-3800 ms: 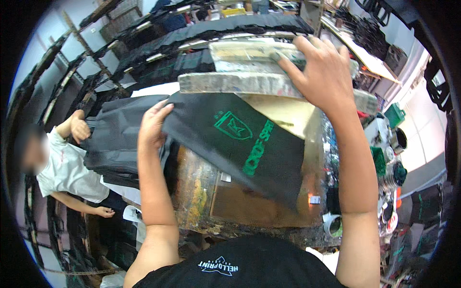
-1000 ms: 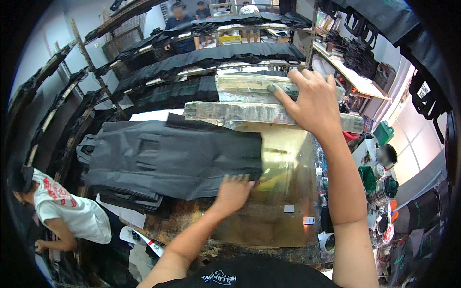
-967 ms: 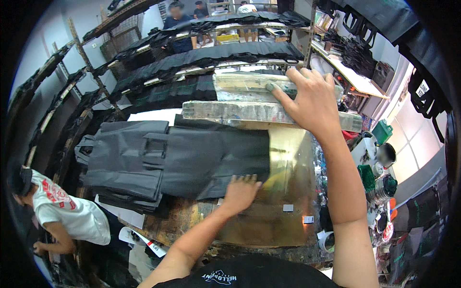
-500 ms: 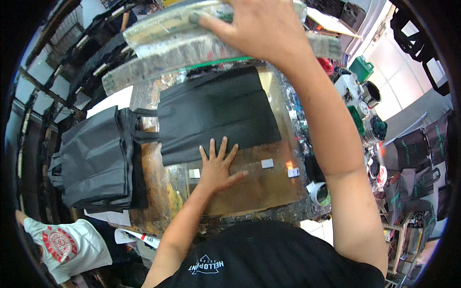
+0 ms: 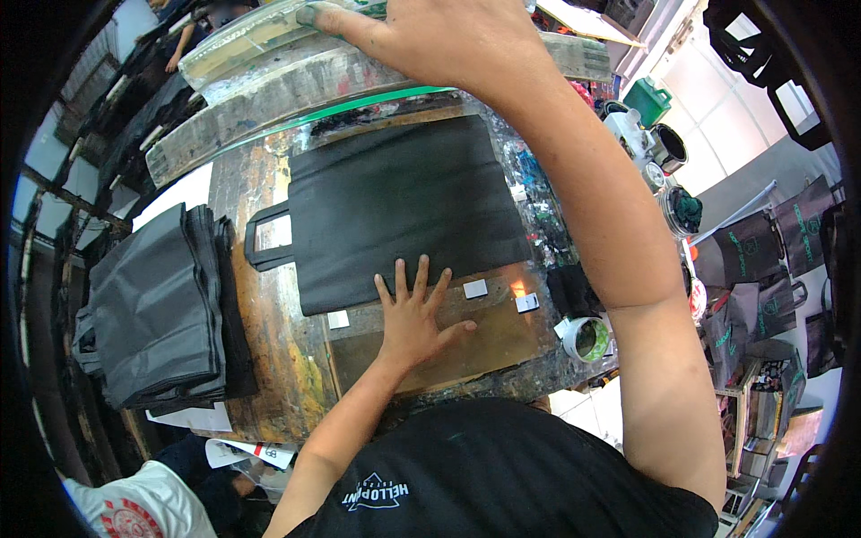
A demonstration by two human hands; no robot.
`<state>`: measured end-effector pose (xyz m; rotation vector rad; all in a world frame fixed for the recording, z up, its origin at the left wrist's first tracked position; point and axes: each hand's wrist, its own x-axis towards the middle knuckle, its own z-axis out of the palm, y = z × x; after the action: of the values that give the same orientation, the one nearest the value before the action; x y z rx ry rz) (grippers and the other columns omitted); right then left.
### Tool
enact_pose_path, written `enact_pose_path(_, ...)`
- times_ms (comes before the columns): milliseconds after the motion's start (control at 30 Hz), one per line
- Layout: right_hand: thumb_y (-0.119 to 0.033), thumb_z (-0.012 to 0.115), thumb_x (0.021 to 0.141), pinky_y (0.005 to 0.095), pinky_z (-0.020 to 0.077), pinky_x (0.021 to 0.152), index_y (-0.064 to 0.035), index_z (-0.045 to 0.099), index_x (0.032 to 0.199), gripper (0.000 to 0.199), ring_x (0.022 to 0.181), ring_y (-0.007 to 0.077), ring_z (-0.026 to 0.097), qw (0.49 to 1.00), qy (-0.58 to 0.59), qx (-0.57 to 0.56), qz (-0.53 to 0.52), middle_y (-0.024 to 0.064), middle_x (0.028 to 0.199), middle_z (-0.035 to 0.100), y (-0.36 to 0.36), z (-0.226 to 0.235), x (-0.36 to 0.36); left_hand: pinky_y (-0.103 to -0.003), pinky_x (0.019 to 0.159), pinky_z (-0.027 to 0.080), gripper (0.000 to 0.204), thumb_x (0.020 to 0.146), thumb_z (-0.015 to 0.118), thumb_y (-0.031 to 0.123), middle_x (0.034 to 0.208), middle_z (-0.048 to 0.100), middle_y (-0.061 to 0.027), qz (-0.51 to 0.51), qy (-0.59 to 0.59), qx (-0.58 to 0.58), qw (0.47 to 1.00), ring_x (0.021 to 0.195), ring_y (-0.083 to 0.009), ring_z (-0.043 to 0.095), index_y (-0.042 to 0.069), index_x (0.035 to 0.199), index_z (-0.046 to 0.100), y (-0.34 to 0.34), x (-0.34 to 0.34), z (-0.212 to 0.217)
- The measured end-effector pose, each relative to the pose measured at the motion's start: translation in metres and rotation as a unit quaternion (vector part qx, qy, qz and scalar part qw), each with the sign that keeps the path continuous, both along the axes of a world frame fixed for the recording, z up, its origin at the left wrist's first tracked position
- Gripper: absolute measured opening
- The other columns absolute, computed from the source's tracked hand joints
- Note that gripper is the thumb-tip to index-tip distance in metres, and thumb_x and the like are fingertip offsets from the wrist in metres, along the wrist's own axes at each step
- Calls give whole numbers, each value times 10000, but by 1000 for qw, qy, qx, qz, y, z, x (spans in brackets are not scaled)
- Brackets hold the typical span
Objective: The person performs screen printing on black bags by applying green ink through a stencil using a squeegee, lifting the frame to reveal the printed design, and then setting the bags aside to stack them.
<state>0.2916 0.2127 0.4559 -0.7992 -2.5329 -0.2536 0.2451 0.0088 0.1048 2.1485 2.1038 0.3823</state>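
A black fabric bag (image 5: 404, 202) lies flat on a work board, its handle loop (image 5: 260, 235) pointing left. My left hand (image 5: 414, 314) rests palm down with fingers spread, its fingertips on the bag's near edge. Beyond the bag, an ink-stained wooden frame (image 5: 359, 96) with a green strip along its lower edge is held up. My right hand (image 5: 462, 40) reaches over the frame at the top of the view, its thumb lying along the upper bar; the other fingers are cut off. Small pale blocks (image 5: 475, 289) sit on the board near the bag's near edge.
Stacked black bags (image 5: 152, 309) lie at the left. Ink-stained tubs, a white cup (image 5: 586, 339) and a green jug (image 5: 647, 100) stand along the right. More printed bags (image 5: 753, 247) hang farther right. A person in a white shirt (image 5: 148, 502) is at lower left.
The bag on the board now lies flatter and apart from the stack, its handle loop spread out. My left hand stays on its near edge. The whole view has shifted slightly.
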Motion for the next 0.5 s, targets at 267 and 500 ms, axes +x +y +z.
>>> enact_pose_path(267,-623,422,1064,442,464,870,-58,665,1029,616,833,202,586,998,38,14,45,91,884,644,-4,-5,8,-771,1189,-10,978,882,513,844,1730,222,-193,3,-11,13,1000,1585,-509,100,203,1616,435,-12,8,-10)
enact_pose_path(500,-626,416,1059,449,445,838,-48,677,960,641,823,218,592,1000,20,3,-2,106,832,638,1,-1,-1,-788,1173,-20,980,884,524,835,1732,176,-231,7,-11,1,1000,1586,-519,72,193,1618,431,-12,6,-5)
